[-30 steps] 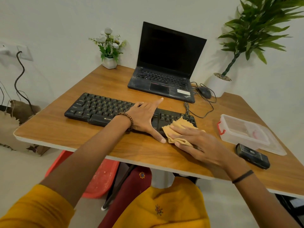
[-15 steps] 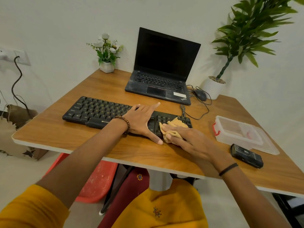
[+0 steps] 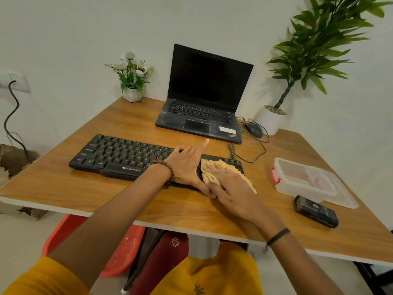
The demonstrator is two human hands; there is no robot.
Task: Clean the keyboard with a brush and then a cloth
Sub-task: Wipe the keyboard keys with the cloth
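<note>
Keyboard [image 3: 127, 158] lies on the wooden table [image 3: 85, 188], near its front edge. Left hand [image 3: 187, 167] rests flat mid-keyboard, fingers straight. Right hand [image 3: 231, 192], fingers extended, presses the cloth [image 3: 209, 178] onto the right-end keys.

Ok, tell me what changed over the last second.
The right hand pushed the cloth away from the person, from the front edge of the keyboard up onto its right-end keys. The left hand stayed flat on the keyboard; nothing else moved.
</note>
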